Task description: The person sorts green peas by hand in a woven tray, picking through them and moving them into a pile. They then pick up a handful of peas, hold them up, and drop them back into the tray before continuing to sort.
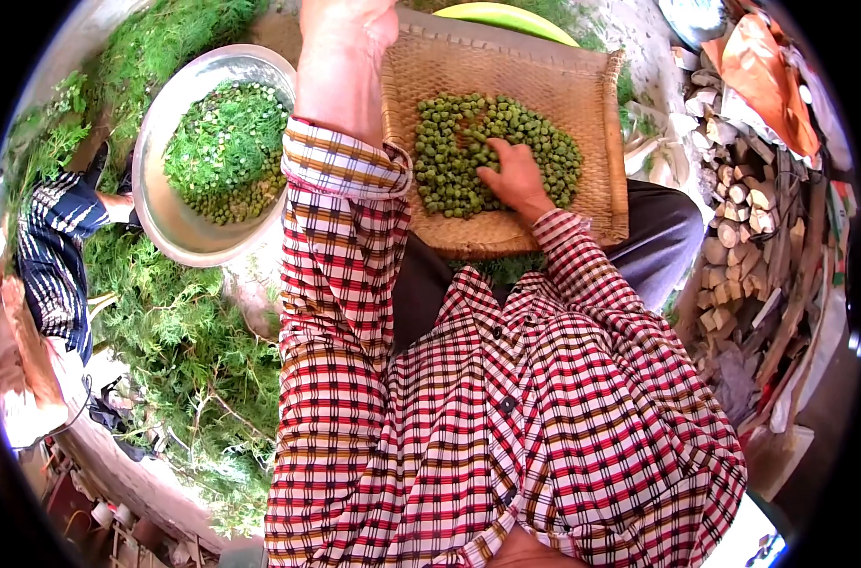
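A shallow woven basket tray (505, 67) rests on my lap, with small green conifer cones (452, 174) spread over its middle. My right hand (513, 174) reaches into the cones from the near side, thumb and fingers spread among them; no cone shows clearly in its grasp. My left hand (351, 13) is lifted close to the camera above the tray's left side. Only its wrist and base show, as the fingers are cut off by the top edge. Left of that arm stands a metal basin (171, 231) holding green conifer sprigs (221, 142) and loose cones.
Cut conifer branches (182, 326) cover the floor at left. A seated person's patterned clothing (54, 248) shows beyond the basin. Stacked split firewood (732, 234) and an orange bag (764, 78) lie at right. A yellow-green basin (508, 15) sits behind the tray.
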Demonstrator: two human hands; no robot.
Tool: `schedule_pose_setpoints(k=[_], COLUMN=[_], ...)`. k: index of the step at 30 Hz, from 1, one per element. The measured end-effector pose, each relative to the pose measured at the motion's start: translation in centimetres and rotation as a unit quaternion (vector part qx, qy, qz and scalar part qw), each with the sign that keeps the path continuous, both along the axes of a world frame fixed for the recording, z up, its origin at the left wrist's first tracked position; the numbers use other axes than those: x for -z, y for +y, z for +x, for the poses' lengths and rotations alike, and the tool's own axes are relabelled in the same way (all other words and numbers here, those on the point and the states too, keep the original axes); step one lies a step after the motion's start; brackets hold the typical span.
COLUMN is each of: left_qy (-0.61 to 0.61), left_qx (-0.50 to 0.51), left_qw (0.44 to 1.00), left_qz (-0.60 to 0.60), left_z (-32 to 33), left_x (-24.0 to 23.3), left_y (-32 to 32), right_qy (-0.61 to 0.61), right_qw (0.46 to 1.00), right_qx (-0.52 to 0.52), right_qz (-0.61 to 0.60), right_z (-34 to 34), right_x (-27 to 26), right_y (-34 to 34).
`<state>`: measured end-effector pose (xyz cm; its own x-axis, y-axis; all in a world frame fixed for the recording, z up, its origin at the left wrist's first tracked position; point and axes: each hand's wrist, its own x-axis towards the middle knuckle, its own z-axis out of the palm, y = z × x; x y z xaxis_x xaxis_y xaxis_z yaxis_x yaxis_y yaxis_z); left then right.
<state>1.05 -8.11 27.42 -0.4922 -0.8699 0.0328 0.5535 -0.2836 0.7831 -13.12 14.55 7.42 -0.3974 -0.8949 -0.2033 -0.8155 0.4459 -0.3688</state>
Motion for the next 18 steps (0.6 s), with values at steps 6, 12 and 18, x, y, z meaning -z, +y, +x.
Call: schedule_pose_setpoints(k=[6,12,18], left_qy=[-0.009,0.001,-0.001], left_qx=[-0.009,-0.017,-0.014], left_qw=[1.000,1.000,1.000], left_qz=[0.003,0.011,0.012], left_z=[0.1,0.5,0.9], left_x=[-0.2,0.1,-0.1], left_y=[0.1,-0.1,-0.2], right_qy=[-0.075,-0.156,-0.112], right_qw=[0.989,0.969,0.990], right_qx=[-0.098,-0.177,-0.058], right_qz=[-0.077,-0.067,-0.066], right_z=[3.8,6.3,-1.6], right_x=[-1.6,-4.5,-5.6], right_y=[-0.8,-0.6,0.0])
